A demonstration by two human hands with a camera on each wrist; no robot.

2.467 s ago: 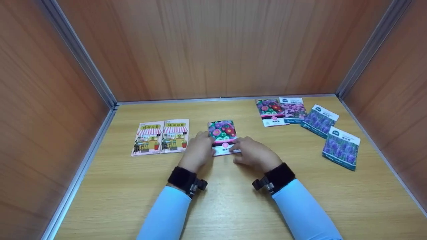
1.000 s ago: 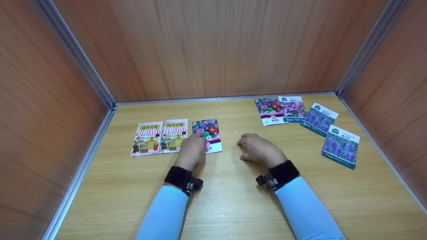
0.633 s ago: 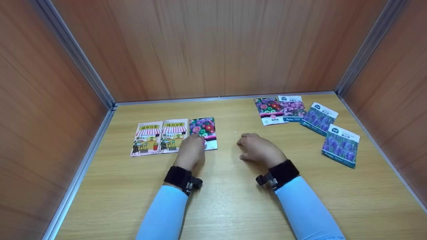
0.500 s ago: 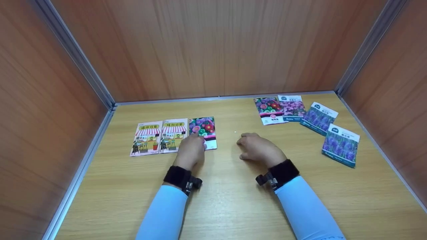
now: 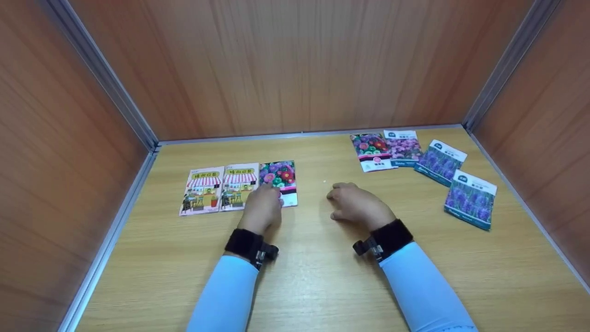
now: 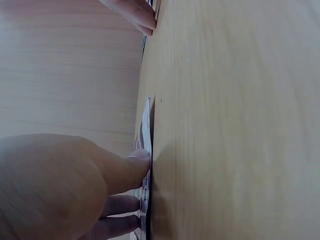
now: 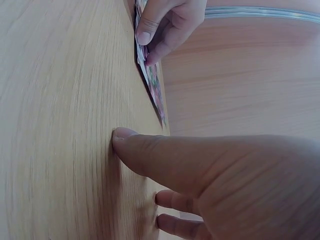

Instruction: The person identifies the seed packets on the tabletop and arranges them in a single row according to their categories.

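Observation:
With its thumb and fingertips my left hand [image 5: 262, 207] presses on a flower seed packet [image 5: 286, 175] lying flat on the table; the hand hides its lower left part. In the left wrist view the thumb [image 6: 140, 157] rests on top of the packet [image 6: 145, 127]. Left of it, two seed packets with a striped awning picture lie side by side, a middle one [image 5: 240, 184] and an outer one [image 5: 203, 191]. To the right, my right hand [image 5: 359, 206] rests its fingertips on the bare tabletop and holds nothing.
Toward the back right lie a matching flower packet [image 5: 371, 152], a pink-flower packet [image 5: 403, 147] and two purple-flower packets, one farther back [image 5: 440, 162] and one nearer [image 5: 471, 198]. Wooden panels [image 5: 299, 69] with metal edging enclose the table [image 5: 313, 286] on three sides.
The flower packet has slid left from between both hands to beside the awning packets, moved by my left hand. My right hand let go of it, shifted slightly right and stays there.

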